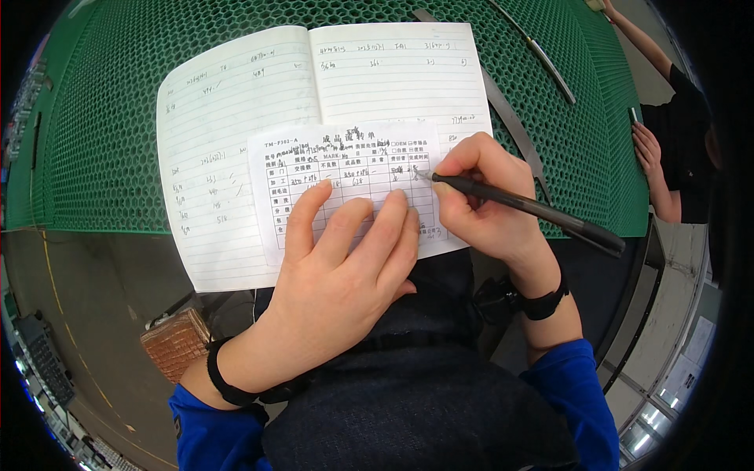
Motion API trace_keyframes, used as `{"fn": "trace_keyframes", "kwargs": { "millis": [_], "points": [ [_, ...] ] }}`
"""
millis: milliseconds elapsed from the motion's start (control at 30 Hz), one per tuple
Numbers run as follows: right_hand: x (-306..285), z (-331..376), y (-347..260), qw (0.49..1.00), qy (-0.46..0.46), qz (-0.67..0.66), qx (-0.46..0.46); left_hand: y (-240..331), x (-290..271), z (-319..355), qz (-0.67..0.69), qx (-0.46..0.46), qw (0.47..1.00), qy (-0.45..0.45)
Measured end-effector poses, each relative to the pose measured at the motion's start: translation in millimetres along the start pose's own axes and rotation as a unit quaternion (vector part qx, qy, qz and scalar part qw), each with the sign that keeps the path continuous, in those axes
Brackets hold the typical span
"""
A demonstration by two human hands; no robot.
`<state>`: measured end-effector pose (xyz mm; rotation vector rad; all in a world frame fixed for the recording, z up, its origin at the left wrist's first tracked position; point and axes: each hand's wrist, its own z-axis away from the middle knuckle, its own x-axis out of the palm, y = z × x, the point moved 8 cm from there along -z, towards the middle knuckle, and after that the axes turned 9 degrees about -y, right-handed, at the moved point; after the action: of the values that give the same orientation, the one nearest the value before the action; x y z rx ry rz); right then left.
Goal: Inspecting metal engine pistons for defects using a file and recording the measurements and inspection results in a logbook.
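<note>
A white printed form (275, 165) with a table and handwritten entries lies on an open lined notebook (393, 86). My left hand (338, 251) rests on the form with its fingers spread, covering the lower middle of the table. In my right hand (491, 196) is a black pen (542, 208), pinched near its tip. The pen's point is at the form's right-hand columns, by some handwriting. Both notebook pages carry handwritten lines.
The notebook lies on a green mat (126, 125) with a honeycomb pattern. Thin metal strips (542, 63) lie beyond and right of the notebook. Another person (675, 149) in dark clothes is at the right side. A brown textured object (177, 345) sits below the table's edge at left.
</note>
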<state>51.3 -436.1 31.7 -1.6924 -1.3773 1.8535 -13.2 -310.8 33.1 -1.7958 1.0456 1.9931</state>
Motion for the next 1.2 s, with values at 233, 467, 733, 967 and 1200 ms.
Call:
{"fn": "trace_keyframes", "kwargs": {
  "millis": [233, 467, 733, 967, 1200],
  "points": [
    [0, -1, 1, 1.0, -0.002, -0.005, 0.001, -1, -1, 0, -0.001, 0.001, 1.0, -0.001],
    [0, 1, 0, 1.0, -0.004, -0.009, 0.008, 1, 0, 1, 0.003, 0.0, 1.0, 0.003],
    [3, 4, 1, 1.0, 0.001, -0.014, 0.013, 1, 1, 3, 0.007, 0.001, 1.0, 0.0],
    [-1, -5, 3, 0.999, -0.035, -0.027, 0.004, -4, -5, -2, -0.009, -0.004, 1.0, -0.004],
    [-35, 10, 27, 0.959, 0.086, -0.249, 0.108, -14, -8, 25, -0.022, 0.024, 0.999, 0.029]
  ]
}}
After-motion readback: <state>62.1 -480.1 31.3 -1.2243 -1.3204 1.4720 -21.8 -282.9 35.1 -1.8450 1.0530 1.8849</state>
